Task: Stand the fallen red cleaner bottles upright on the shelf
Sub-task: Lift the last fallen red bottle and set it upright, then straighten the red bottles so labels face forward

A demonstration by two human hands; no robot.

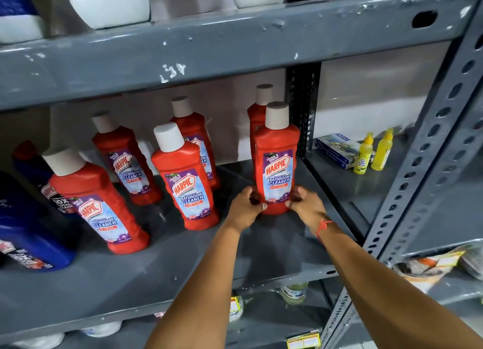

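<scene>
Several red cleaner bottles with white caps stand upright on the grey metal shelf (156, 273). The front right red bottle (277, 150) is upright, and both my hands grip its base: my left hand (244, 207) on its left side, my right hand (308, 206) on its right. Another red bottle (257, 108) stands right behind it. A red bottle (187, 181) stands in the middle, one (194, 129) behind that, one (125, 157) further left, and one (96, 202) at the front left.
Dark blue bottles (28, 233) stand at the shelf's left end. A perforated upright post (428, 150) borders the right side. The neighbouring bay holds two yellow bottles (373, 152) and a box (337, 150). White containers (109, 3) sit on the shelf above, jars on the one below.
</scene>
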